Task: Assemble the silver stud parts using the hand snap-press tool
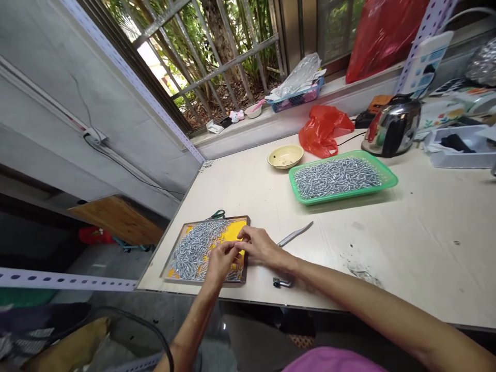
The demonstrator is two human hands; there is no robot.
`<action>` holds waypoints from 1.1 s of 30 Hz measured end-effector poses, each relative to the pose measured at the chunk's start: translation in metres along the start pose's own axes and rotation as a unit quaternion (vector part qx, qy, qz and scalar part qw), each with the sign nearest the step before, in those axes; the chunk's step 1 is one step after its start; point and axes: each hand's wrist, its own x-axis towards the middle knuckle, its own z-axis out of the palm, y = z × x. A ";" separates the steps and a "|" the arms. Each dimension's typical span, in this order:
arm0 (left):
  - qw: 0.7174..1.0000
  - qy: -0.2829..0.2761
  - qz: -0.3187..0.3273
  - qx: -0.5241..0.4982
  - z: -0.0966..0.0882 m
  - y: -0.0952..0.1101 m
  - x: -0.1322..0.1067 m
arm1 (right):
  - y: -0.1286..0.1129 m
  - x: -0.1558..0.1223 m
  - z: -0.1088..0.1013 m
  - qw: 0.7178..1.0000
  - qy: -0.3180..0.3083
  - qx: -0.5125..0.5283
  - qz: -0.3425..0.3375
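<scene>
My left hand (pixel 220 262) and my right hand (pixel 260 246) meet over the right part of a shallow tray (pixel 247 268). Both have their fingers pinched, the tips close together; whatever lies between them is too small to make out. Heaped in the tray's left and middle are many small silvery metal pieces (pixel 194 249), slim like pins or screws. A bright yellow surface (pixel 234 230) shows in the tray beside the heap.
Farther back stands a green basket (pixel 389 180) full of similar metal pieces. Near it are a yellow bowl (pixel 285 156), a red plastic bag (pixel 323 132) and a kettle (pixel 395 126). A grey blade-like tool (pixel 296 233) lies right of my hands; green-handled scissors (pixel 218 214) lie behind the tray.
</scene>
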 end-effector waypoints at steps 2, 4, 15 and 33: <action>0.996 0.007 -0.025 -0.085 0.001 0.000 -0.011 | -0.002 0.003 0.015 1.000 -0.002 0.009 -0.007; 0.989 0.026 -0.033 -0.140 -0.002 -0.002 -0.017 | -0.005 0.003 0.024 1.000 0.001 0.012 -0.016; 0.960 0.096 -0.079 -0.250 -0.017 -0.017 -0.022 | -0.006 0.002 0.056 0.998 0.004 -0.011 -0.068; 0.906 0.266 0.085 0.320 -0.134 -0.098 0.040 | -0.009 0.084 0.147 0.879 -0.165 -0.383 -0.230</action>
